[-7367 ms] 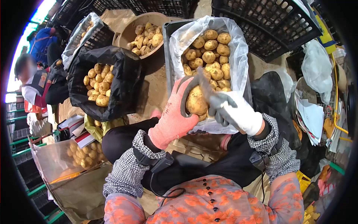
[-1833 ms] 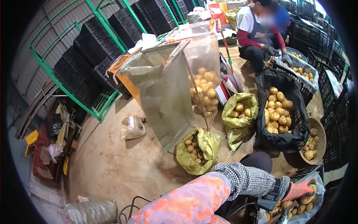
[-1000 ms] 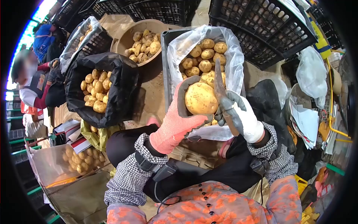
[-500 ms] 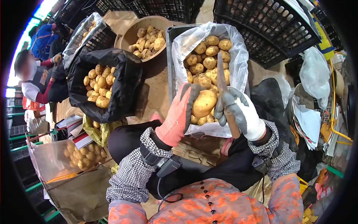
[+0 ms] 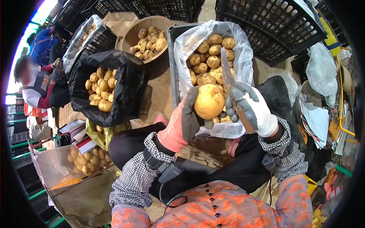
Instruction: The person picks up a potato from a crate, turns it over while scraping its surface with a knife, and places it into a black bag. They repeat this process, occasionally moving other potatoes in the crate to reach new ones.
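Observation:
My left hand (image 5: 183, 117), in a coral glove with a grey palm, is closed on a large yellow potato (image 5: 209, 101). A white-and-grey glove covers my right hand (image 5: 255, 110), whose fingers wrap round the handle of a knife (image 5: 227, 72). The knife's long stained blade points up and away, just to the right of the potato. Both hands are over the near end of a crate (image 5: 173, 72) lined with clear plastic (image 5: 244, 41). Loose potatoes (image 5: 213, 61) fill this crate, some of them soil-marked.
On the left stand a black-lined container (image 5: 131, 76) of potatoes and a brown tub (image 5: 121, 43) of potatoes. Black crates (image 5: 266, 30) are stacked behind. A co-worker (image 5: 38, 85) sits at far left. Papers (image 5: 315, 117) and plastic bags (image 5: 321, 74) lie to the right.
The potato has turned in my left hand and shows a rounder side, shifted slightly up and right. My right hand and the knife have moved a little right, the blade tip lower and further left.

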The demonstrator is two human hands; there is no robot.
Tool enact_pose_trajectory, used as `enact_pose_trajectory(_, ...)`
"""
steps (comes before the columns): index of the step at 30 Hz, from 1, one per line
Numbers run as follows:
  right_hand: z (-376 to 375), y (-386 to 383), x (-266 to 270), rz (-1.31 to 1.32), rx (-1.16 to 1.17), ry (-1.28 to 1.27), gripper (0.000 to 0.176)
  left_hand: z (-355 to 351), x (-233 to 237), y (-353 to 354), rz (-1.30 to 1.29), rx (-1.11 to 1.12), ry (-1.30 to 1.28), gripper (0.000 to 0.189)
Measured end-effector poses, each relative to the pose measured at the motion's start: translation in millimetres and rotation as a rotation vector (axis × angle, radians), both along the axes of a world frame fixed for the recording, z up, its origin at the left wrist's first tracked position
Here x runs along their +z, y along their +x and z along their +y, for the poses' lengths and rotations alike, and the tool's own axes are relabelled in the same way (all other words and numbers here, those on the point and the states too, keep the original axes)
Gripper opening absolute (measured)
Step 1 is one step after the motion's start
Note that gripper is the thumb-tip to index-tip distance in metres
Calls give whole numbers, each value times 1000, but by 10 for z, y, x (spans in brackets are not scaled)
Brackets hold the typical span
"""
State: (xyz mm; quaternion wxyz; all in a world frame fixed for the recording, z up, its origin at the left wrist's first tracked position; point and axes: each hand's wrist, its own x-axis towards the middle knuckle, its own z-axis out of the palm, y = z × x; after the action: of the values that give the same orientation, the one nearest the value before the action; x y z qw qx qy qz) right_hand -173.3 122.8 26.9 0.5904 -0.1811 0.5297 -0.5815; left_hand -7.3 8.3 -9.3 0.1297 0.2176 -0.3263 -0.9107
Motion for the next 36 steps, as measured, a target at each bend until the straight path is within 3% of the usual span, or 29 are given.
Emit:
enact_pose_trajectory(2,20,-12,-48,-21,4,-23,26,30,33,43,70,84,-616,51)
enact_pose_trajectory(3,31,-24,-75,-41,6,-47,25,36,24,54,69,85,-616,51)
enact_pose_trajectory(5,31,-64,-104,-1,-23,-118,25,39,0,67,197,78,-297,52)
enact_pose_trajectory(6,0,-72,-91,40,-52,-189,25,14,11,69,196,80,-297,52)
enact_pose_trajectory(8,-33,-110,-7,19,-108,-83,25,-53,38,74,33,46,270,53)
enact_pose_trajectory(9,-31,-116,2,10,-105,-62,26,-55,37,93,33,53,269,53)
enact_pose_trajectory(11,-47,-27,-23,84,-52,-83,28,-61,35,132,-159,-26,-342,55)
enact_pose_trajectory(12,-25,6,-68,96,18,-109,28,-64,102,126,-105,-7,-28,52)
enact_pose_trajectory(15,-35,73,-30,32,-65,-74,33,-91,41,162,-150,91,-162,45)
enact_pose_trajectory(16,-35,36,-54,64,-95,-36,38,-153,-118,272,26,205,-973,42)
enact_pose_trajectory(17,-44,-22,-21,181,-36,-51,38,-251,-142,309,-113,224,-500,40)
enact_pose_trajectory(19,-74,-52,78,311,-98,-10,39,-730,-198,479,-16,514,149,40)
enact_pose_trajectory(21,-75,-71,107,293,-174,-107,38,-1322,-542,846,245,714,186,45)
enact_pose_trajectory(23,-99,-45,233,232,-285,-90,35,-1428,-349,928,-302,838,-1021,31)
enact_pose_trajectory(25,-78,-138,223,161,-238,-181,36,-1359,-224,935,20,1048,-176,31)
enact_pose_trajectory(26,-67,-166,246,189,-230,-195,36,-1252,-281,834,-58,930,-315,32)
enact_pose_trajectory(27,-60,-188,279,214,-215,-212,37,-1094,-281,683,-92,732,-273,34)
enact_pose_trajectory(29,-43,-221,338,188,-235,-235,29,-731,-262,341,-394,250,-696,34)
enact_pose_trajectory(31,-3,-267,329,196,-256,-244,27,-381,-362,-1,-526,-106,-649,37)
enact_pose_trajectory(33,15,-291,409,212,-275,-241,27,-172,-809,-237,-368,-397,-1103,50)
enact_pose_trajectory(35,37,-340,412,234,-291,-239,27,-30,-1179,-491,-263,-723,-1412,59)
enact_pose_trajectory(36,47,-376,373,202,-309,-285,27,60,-1378,-635,-334,-926,-1452,63)
